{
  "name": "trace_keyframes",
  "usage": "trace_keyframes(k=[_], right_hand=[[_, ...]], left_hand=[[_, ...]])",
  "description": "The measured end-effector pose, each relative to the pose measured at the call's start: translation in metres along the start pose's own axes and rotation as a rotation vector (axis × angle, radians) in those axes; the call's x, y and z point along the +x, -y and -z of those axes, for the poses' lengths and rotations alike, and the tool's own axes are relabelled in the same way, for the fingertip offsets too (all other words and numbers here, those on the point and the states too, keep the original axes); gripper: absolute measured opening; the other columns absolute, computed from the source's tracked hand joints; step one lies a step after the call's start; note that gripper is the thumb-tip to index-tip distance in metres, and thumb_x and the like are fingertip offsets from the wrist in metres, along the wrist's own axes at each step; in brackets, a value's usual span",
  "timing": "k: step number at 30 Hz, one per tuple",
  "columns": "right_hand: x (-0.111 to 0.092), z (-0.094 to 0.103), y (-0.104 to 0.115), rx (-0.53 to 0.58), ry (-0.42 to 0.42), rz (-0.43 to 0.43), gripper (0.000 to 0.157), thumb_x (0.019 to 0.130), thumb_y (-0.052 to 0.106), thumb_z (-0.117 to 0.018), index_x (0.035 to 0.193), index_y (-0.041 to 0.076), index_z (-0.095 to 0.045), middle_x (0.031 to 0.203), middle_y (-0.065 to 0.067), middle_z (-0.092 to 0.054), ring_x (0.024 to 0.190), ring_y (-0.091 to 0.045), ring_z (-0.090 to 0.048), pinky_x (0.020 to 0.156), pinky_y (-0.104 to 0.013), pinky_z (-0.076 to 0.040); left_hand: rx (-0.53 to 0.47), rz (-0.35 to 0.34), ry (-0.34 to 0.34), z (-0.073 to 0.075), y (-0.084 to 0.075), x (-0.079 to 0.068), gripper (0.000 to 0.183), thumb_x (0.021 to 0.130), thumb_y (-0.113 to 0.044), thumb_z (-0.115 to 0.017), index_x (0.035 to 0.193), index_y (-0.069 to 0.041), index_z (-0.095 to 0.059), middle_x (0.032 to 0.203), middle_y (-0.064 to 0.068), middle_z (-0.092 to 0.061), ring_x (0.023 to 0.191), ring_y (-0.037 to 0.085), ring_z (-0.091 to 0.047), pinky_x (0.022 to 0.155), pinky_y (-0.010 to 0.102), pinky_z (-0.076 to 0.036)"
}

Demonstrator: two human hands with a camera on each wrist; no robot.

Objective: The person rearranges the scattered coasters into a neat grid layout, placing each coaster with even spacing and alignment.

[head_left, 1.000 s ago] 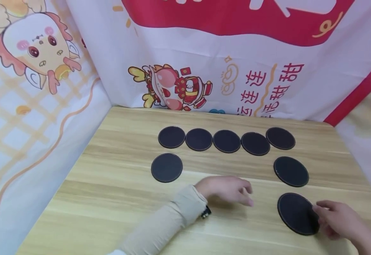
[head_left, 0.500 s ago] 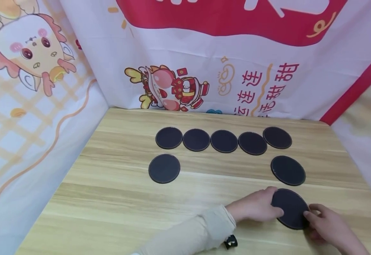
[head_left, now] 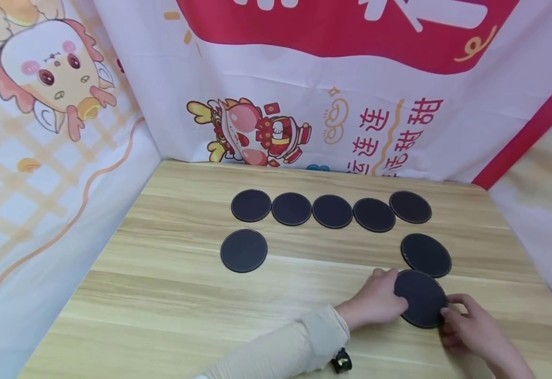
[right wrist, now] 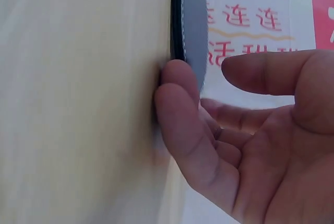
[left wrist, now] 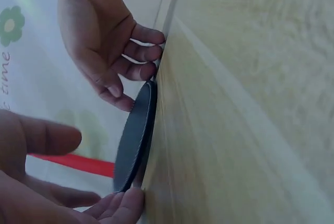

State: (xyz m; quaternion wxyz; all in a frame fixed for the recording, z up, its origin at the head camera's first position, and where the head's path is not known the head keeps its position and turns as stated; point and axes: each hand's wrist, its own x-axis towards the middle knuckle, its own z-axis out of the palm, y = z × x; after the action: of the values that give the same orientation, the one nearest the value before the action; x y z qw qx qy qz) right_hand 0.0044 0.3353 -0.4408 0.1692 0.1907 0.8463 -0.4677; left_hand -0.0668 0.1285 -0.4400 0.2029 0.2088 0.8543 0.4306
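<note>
A round black coaster (head_left: 420,298) with a stitched rim is at the right of the wooden table, held by its edge between both hands. My left hand (head_left: 377,296) grips its left side; in the left wrist view its fingertips (left wrist: 133,203) are at the coaster's lower rim, the thumb raised off the face. On the opposite edge, the curled fingers of my right hand (head_left: 470,326) hold the rim. The right wrist view shows that hand's thumb (right wrist: 250,72) standing apart from the coaster. Directly behind, another black coaster (head_left: 426,255) lies close against the held one's far rim.
Several matching coasters (head_left: 333,211) lie in a row along the back of the wooden table (head_left: 162,295). One more coaster (head_left: 244,250) lies in front of the row's left end. Printed cloth (head_left: 266,68) hangs behind the table and at its sides.
My left hand has come over from the middle of the table to the coaster's left edge. Both hands have since moved the coaster back and left, up to the one behind it.
</note>
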Motion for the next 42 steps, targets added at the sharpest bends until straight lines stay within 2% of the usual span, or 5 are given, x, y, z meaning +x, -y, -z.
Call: trace_keyframes(k=[8, 17, 24, 31, 42], right_hand=[[0.008, -0.023, 0.033, 0.042, -0.002, 0.088, 0.048, 0.105, 0.010, -0.047, 0.135, -0.010, -0.015, 0.078, -0.014, -0.064, 0.065, -0.029, -0.066, 0.057, -0.041, -0.059], [0.027, -0.047, 0.076, 0.160, 0.026, 0.232, 0.037, 0.104, 0.001, -0.047, 0.126, -0.004, -0.018, 0.071, -0.017, -0.063, 0.054, -0.027, -0.064, 0.051, -0.041, -0.057], [0.044, -0.066, 0.109, 0.222, 0.194, 0.300, 0.058, 0.103, -0.002, -0.047, 0.148, 0.001, -0.011, 0.070, -0.015, -0.061, 0.052, -0.023, -0.061, 0.050, -0.039, -0.056], [0.060, -0.088, 0.139, 0.250, 0.336, 0.315, 0.072, 0.103, 0.001, -0.050, 0.160, 0.015, -0.008, 0.071, -0.018, -0.062, 0.052, -0.023, -0.062, 0.051, -0.039, -0.057], [0.082, -0.121, 0.174, 0.049, 0.427, 0.329, 0.051, 0.104, 0.014, -0.054, 0.150, 0.011, -0.032, 0.065, -0.013, -0.061, 0.046, -0.018, -0.055, 0.044, -0.033, -0.050]], left_hand=[[-0.115, -0.085, -0.178, 0.022, 0.020, 0.010, 0.056, 0.076, 0.003, -0.070, 0.131, -0.008, -0.066, 0.112, 0.000, -0.064, 0.106, 0.004, -0.053, 0.093, 0.017, -0.042], [-0.350, -0.080, -0.333, 0.064, 0.047, 0.005, 0.058, 0.075, 0.015, -0.063, 0.131, -0.001, -0.065, 0.110, 0.003, -0.055, 0.099, 0.011, -0.053, 0.089, 0.022, -0.047], [-0.421, -0.066, -0.428, 0.103, 0.069, 0.002, 0.052, 0.079, 0.014, -0.068, 0.129, -0.001, -0.067, 0.107, 0.002, -0.064, 0.094, 0.008, -0.059, 0.085, 0.020, -0.050], [-0.448, 0.010, -0.356, 0.150, 0.092, -0.012, 0.043, 0.087, 0.007, -0.072, 0.129, 0.000, -0.068, 0.100, 0.007, -0.068, 0.085, 0.014, -0.065, 0.075, 0.028, -0.057], [-0.185, 0.045, -0.164, 0.206, 0.123, -0.028, 0.040, 0.093, 0.001, -0.068, 0.133, -0.007, -0.067, 0.090, 0.005, -0.065, 0.068, 0.013, -0.063, 0.064, 0.030, -0.058]])
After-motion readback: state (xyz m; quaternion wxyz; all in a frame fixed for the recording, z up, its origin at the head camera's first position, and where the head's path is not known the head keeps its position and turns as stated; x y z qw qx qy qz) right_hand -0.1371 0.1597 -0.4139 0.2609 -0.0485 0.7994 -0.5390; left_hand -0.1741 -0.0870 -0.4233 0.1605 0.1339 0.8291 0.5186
